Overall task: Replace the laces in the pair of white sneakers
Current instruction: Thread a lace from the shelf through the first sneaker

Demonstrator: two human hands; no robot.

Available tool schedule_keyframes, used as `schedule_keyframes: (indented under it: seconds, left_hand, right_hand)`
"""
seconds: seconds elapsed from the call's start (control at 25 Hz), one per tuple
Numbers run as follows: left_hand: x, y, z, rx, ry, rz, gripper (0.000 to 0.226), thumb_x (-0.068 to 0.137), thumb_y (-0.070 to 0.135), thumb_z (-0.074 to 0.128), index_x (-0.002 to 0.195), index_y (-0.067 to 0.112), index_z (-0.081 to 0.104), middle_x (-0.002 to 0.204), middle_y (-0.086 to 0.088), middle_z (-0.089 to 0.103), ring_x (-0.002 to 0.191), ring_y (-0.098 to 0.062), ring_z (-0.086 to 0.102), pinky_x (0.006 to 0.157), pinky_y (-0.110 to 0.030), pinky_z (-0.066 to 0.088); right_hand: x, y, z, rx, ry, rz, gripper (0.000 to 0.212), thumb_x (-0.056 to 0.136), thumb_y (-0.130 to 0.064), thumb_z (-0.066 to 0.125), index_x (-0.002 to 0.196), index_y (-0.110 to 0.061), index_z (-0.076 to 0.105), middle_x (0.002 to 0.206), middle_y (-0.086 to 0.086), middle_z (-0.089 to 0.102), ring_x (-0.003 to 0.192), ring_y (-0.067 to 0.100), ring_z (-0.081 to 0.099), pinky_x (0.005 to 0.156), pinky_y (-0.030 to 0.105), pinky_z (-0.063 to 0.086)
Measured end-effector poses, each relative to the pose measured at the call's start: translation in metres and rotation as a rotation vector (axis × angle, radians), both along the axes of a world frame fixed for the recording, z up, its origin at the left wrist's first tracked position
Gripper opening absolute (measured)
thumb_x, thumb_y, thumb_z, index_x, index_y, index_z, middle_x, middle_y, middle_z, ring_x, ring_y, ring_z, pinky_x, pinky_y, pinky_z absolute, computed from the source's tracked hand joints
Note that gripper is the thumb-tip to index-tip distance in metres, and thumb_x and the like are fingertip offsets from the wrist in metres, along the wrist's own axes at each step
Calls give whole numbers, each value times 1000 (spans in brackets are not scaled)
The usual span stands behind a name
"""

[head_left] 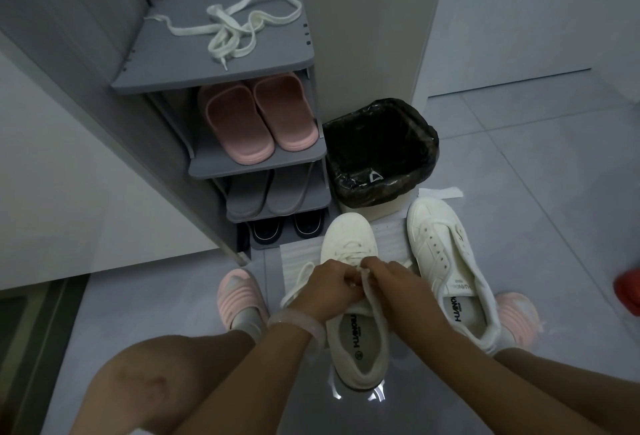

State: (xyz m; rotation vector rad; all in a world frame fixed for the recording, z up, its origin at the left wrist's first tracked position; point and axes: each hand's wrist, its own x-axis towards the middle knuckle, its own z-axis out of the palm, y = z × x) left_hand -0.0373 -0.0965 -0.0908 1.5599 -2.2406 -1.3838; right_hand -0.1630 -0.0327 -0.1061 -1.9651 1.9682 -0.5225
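Two white sneakers stand on the grey floor. The left sneaker (pixel 349 244) carries a white lace (pixel 375 310) through its front eyelets. My left hand (pixel 327 284) and my right hand (pixel 391 278) meet over its tongue, each pinching a strand of that lace. A loose end trails off to the left of the shoe. The right sneaker (pixel 446 261) has bare eyelets and no lace. A separate tangle of white laces (pixel 239 24) lies on top of the grey shoe rack (pixel 145 78).
The rack holds pink slippers (pixel 259 123), grey slippers (pixel 263 192) and black shoes (pixel 287 226). A bin with a black liner (pixel 381 154) stands behind the sneakers. White paper (pixel 301 254) lies under them. My feet in pink sandals flank the shoes. A red object (pixel 628 291) sits at the right edge.
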Motion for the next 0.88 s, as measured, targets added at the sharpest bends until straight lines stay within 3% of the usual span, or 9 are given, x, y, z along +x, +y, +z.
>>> schedule_keyframes:
  seconds: [0.04, 0.08, 0.2, 0.28, 0.4, 0.52, 0.64, 0.72, 0.88]
  left_hand:
    - [0, 0, 0, -10, -5, -9, 20, 86, 16, 60, 99, 7, 71, 98, -11, 70, 83, -13, 59, 57, -8, 32]
    - [0, 1, 0, -29, -7, -21, 20, 86, 15, 59, 99, 7, 71, 99, -11, 70, 84, -13, 59, 57, -8, 33]
    - [1, 0, 2, -66, -10, -30, 18, 85, 15, 60, 97, 8, 72, 96, -11, 69, 76, -6, 50, 56, -1, 34]
    - [3, -3, 3, -55, -8, -21, 18, 84, 18, 64, 96, 8, 71, 97, -10, 69, 69, -4, 49, 55, -1, 34]
    - [4, -5, 4, -66, -26, -22, 16, 82, 18, 66, 92, 7, 71, 95, -11, 69, 70, -7, 55, 55, -8, 34]
    - [5, -5, 6, -52, -45, -40, 15, 82, 13, 64, 93, 7, 71, 97, -12, 69, 64, -6, 51, 61, -14, 37]
    - [6, -4, 6, -54, -59, -51, 18, 83, 11, 62, 99, 8, 71, 99, -11, 69, 76, -14, 55, 61, -14, 35]
    - [4, -1, 5, -114, -80, -84, 18, 85, 15, 60, 98, 8, 71, 98, -10, 69, 81, -16, 55, 58, -15, 31]
    - [1, 1, 3, -154, -58, -105, 18, 86, 18, 59, 93, 8, 72, 91, -11, 69, 72, -8, 49, 54, -10, 31]
  right_hand:
    - [2, 1, 0, -45, 103, 30, 49, 49, -14, 87, 91, -16, 63, 61, 0, 58, 51, 12, 55, 40, 18, 35]
    - [5, 1, 2, -32, 159, 51, 53, 48, -14, 87, 95, -16, 63, 63, 0, 59, 53, 11, 56, 42, 16, 31]
    - [1, -5, 13, 127, -129, -32, 33, 88, -13, 55, 120, -15, 47, 88, 5, 57, 79, 19, 54, 59, 18, 33]
    - [-10, -9, 7, 142, -327, -92, 26, 92, -7, 45, 116, -16, 46, 82, 7, 57, 72, 20, 52, 58, 21, 36]
    - [-16, -8, 3, 116, -438, -89, 28, 90, -2, 47, 103, -26, 42, 77, 9, 60, 69, 20, 58, 61, 27, 43]
    - [-12, -8, 1, 147, -438, -45, 26, 89, -2, 49, 102, -23, 43, 77, 4, 61, 70, 15, 59, 64, 27, 44]
    - [-12, -11, -2, 154, -366, 6, 22, 90, -5, 47, 109, -17, 46, 79, 2, 60, 67, 9, 52, 58, 15, 37]
    - [-10, -10, -4, 164, -326, -2, 18, 92, -7, 44, 108, -16, 46, 79, 1, 57, 65, 7, 50, 55, 14, 34]
    - [-14, -10, -2, 169, -464, -44, 23, 89, 0, 47, 97, -21, 44, 72, -5, 57, 63, 2, 54, 58, 14, 38]
